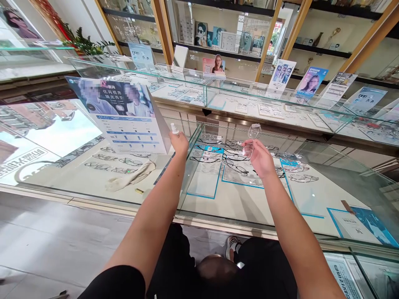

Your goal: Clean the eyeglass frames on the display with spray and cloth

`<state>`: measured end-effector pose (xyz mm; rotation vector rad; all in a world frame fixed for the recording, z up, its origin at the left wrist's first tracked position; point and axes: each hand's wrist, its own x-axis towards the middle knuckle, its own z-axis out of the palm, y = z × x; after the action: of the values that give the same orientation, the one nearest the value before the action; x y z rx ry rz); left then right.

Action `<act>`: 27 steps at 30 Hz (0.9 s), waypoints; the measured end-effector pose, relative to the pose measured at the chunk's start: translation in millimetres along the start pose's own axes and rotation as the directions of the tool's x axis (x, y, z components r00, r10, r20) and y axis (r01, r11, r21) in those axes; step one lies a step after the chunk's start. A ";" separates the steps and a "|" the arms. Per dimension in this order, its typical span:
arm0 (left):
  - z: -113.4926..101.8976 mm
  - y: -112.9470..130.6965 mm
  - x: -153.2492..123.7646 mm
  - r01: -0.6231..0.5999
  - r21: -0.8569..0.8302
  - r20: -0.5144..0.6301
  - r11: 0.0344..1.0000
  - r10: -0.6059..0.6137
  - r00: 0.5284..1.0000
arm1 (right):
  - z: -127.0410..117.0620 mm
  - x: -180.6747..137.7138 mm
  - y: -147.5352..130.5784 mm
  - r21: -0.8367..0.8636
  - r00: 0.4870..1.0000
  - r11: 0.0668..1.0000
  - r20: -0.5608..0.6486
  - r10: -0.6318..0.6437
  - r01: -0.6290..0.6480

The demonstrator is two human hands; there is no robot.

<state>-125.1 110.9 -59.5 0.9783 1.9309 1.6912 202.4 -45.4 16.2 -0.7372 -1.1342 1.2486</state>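
My left hand [180, 143] is closed around a small white spray bottle [174, 129], its nozzle sticking up above the fingers. A pair of thin-rimmed eyeglasses [254, 131] is pinched in my right hand [261, 158], one lens up and the other near the fingertips. Both hands are above the glass display counter [237, 203]. Rows of eyeglass frames [236, 166] lie inside it, below my right hand. Just left of my left hand stands a folded advertising board [124, 120]. A crumpled cream cloth [132, 176] lies near that board.
More eyeglasses [112, 162] lie to the left of the cloth. Behind runs a second glass showcase [205, 96] with upright cards, including a blue card [311, 82]. Shelves [218, 52] line the back wall. A plant [87, 43] stands at the far left.
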 end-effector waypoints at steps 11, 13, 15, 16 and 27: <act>-2.4 -2.2 -8.1 -0.058 0.121 -0.019 0.991 0.060 0.998 | -1.7 0.9 4.0 0.069 1.000 0.998 0.018 0.015 -0.017; -3.5 0.7 -11.6 -0.076 0.127 -0.025 0.989 0.080 0.996 | -2.5 1.8 5.5 0.073 1.000 0.997 0.018 0.017 -0.018; -4.2 4.3 -16.0 -0.099 0.129 -0.041 0.987 0.105 0.994 | -3.4 2.7 6.5 0.080 1.000 0.997 0.019 0.022 -0.023; -4.5 6.6 -19.0 -0.113 0.130 -0.054 0.985 0.120 0.991 | -3.8 3.0 6.6 0.085 1.000 0.996 0.020 0.024 -0.026; -64.2 59.2 -98.2 -0.421 -0.008 -0.028 0.907 0.420 0.907 | -4.1 0.2 4.1 0.123 1.000 0.992 0.005 0.004 -0.005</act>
<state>-88.4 -2.7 -4.4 1.4580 1.8096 1.9465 204.8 -43.7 11.2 -0.6448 -1.0498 1.3123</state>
